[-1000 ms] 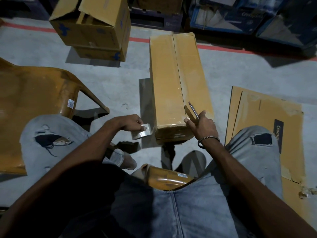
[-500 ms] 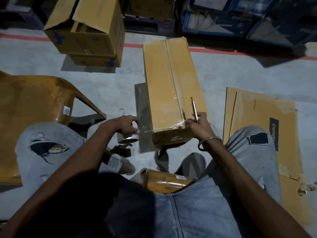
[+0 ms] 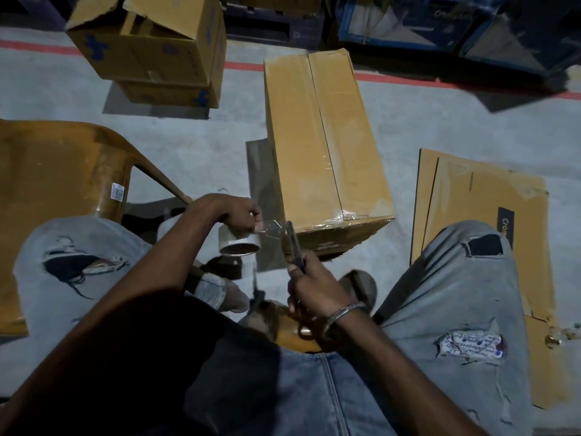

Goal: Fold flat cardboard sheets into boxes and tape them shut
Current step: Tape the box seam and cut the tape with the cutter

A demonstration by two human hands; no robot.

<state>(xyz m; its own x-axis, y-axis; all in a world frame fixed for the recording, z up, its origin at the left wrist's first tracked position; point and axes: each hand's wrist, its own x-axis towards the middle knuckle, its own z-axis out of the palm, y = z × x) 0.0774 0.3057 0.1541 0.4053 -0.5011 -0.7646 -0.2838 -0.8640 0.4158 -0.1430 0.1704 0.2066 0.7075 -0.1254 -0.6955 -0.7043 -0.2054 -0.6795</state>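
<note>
The left hand (image 3: 234, 214) gripped the tape roll (image 3: 239, 241) just off the box's near left corner, drawing the strip taut for cutting. The right hand (image 3: 316, 291) clenched the scissors (image 3: 293, 247), blades at that strip. The box (image 3: 323, 146) stood on the floor (image 3: 440, 121), flaps closed.

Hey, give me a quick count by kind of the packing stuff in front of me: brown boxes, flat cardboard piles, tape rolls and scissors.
Brown boxes: 3, the taped box, the open box and the box under it
Flat cardboard piles: 1, the flat cardboard
Tape rolls: 1, the tape roll
Scissors: 1, the scissors
Total: 6
</note>
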